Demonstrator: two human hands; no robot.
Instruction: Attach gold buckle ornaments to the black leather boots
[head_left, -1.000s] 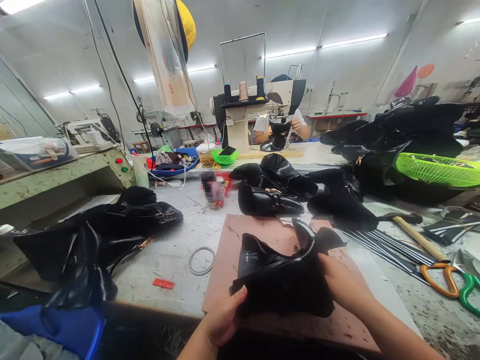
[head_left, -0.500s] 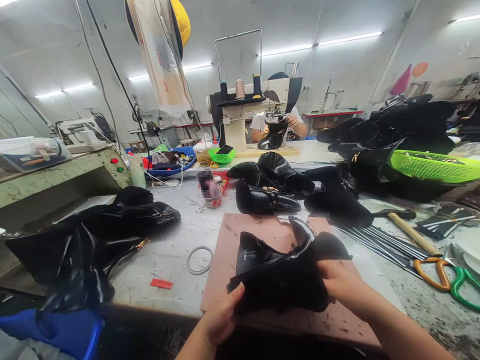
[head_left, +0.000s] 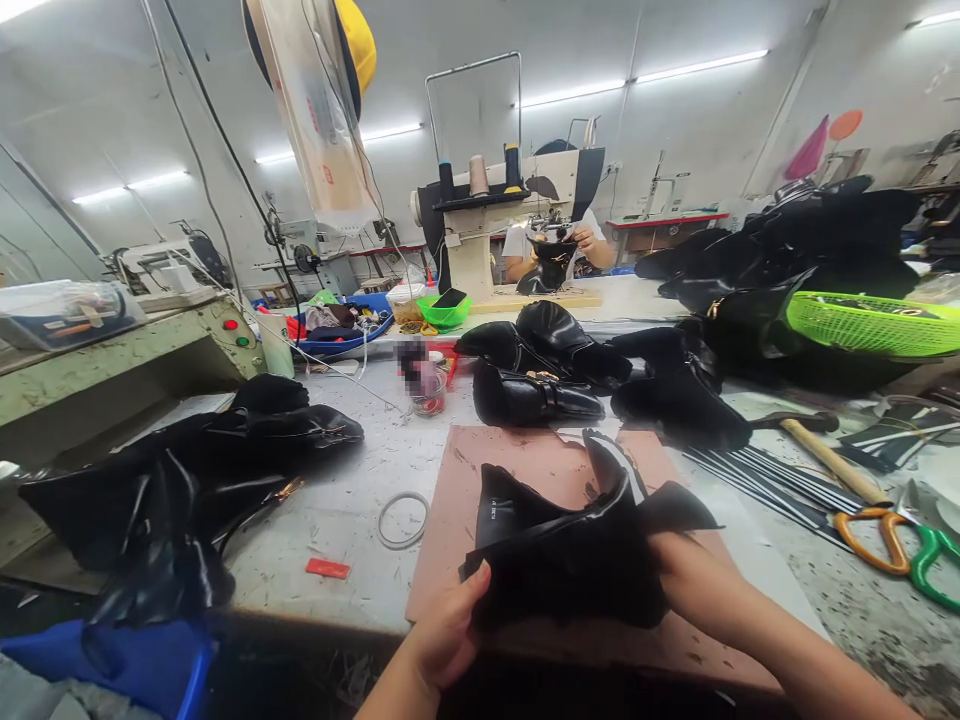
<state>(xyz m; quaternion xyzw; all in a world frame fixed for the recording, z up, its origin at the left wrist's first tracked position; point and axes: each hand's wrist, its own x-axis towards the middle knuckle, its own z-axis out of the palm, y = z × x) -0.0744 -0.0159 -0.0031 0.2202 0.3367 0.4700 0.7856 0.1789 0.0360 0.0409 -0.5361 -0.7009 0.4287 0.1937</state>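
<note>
Both my hands grip a black leather boot upper (head_left: 570,545) that rests over a reddish-brown work mat (head_left: 517,480) near the table's front edge. My left hand (head_left: 448,632) pinches its lower left edge with the thumb on top. My right hand (head_left: 686,578) is closed on its right side, fingers tucked into the black material. The upper's top edge curls up, and a small white size mark shows on its lining.
Several finished black uppers (head_left: 540,375) lie behind the mat, a pile (head_left: 187,480) at left and more at right beside a green basket (head_left: 870,325). A hammer (head_left: 825,455), orange and green scissors (head_left: 900,545), a white ring (head_left: 403,520) and a red tag (head_left: 327,568) lie around. Another person sews at a machine (head_left: 517,215) beyond.
The upper has shifted a little in my hands and its right flap has spread out. Both hands keep their hold; the view has shifted slightly.
</note>
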